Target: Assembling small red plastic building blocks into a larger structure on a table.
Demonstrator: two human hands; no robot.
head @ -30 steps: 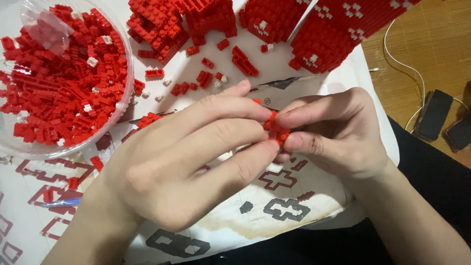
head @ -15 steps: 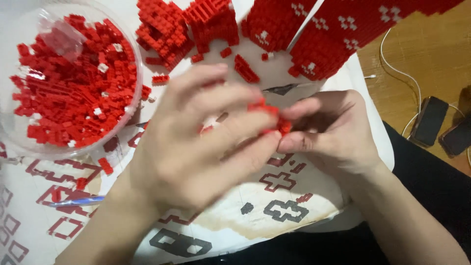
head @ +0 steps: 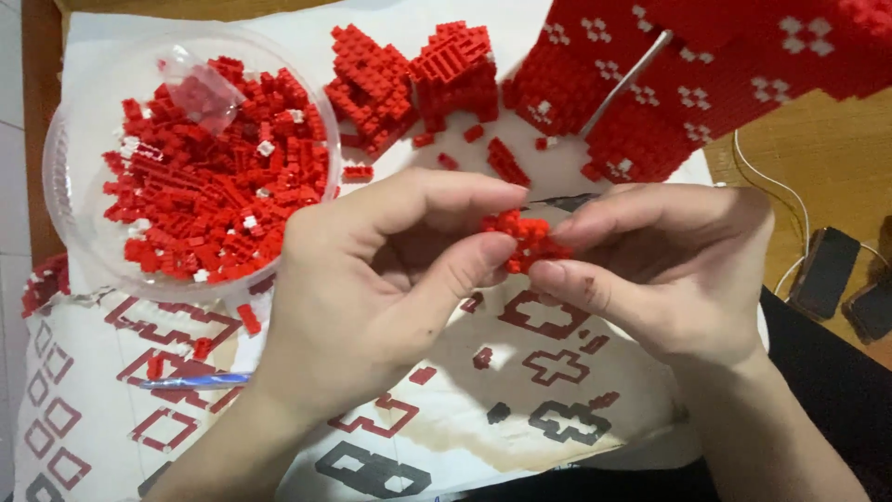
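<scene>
pinched between the fingertips of both hands, a small cluster of red bricks is held above the middle of a printed sheet that is spread over the wooden surface. the left hand is closed on the cluster with thumb and forefinger from the left, and the right hand is closed on it the same way from the right, so that most of the cluster is hidden by the fingers. to the upper left a clear round bowl is seen, heaped with loose red bricks and a few white ones, with a small clear bag lying on the heap. behind the hands two small built red blocks are set side by side, and a large red built structure with white cross marks is placed at the upper right, a grey rod leaning against it. loose red bricks are scattered on the sheet, about a dozen being countable. a blue pen is partly covered by the left wrist. two dark phones and a white cable are laid at the right edge. compared with a second ago, the bowl is seen lower in the view, more of the built blocks is shown, and the cluster is gripped much as before.
</scene>
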